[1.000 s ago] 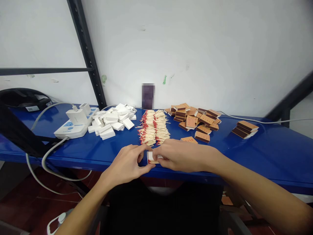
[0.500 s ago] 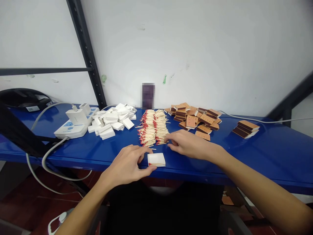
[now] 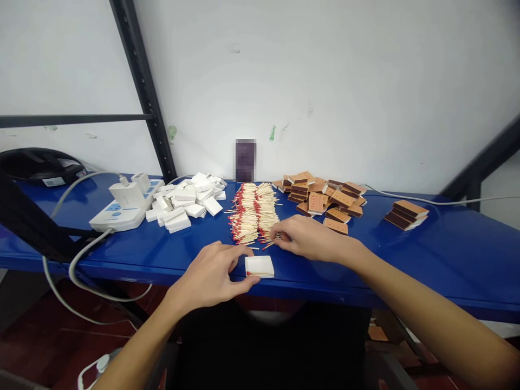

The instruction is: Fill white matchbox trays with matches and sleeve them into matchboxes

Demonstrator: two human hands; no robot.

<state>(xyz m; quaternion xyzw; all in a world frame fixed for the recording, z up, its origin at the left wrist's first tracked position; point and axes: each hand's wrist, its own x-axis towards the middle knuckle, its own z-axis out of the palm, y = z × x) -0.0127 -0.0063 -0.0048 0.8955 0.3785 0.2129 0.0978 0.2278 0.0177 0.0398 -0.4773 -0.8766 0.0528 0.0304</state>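
Note:
A small white matchbox tray [image 3: 259, 266] lies on the blue table [image 3: 426, 260] near its front edge, with a few red-tipped matches inside. My left hand [image 3: 213, 273] holds this tray by its left end between thumb and fingers. My right hand [image 3: 306, 237] reaches to the near end of the pile of red-tipped matches [image 3: 252, 211] and pinches a few matches there. Behind the right hand lies a heap of brown matchbox sleeves [image 3: 325, 196].
A heap of white inner trays [image 3: 187, 199] sits at the left, beside a white power strip [image 3: 119, 208] with cables hanging off the table. A small stack of brown boxes [image 3: 406, 213] lies at the right. A black shelf post [image 3: 142, 86] rises behind.
My right hand left the white tray and moved back to the match pile, where its fingers closed on a few matches. My left hand kept holding the tray in place.

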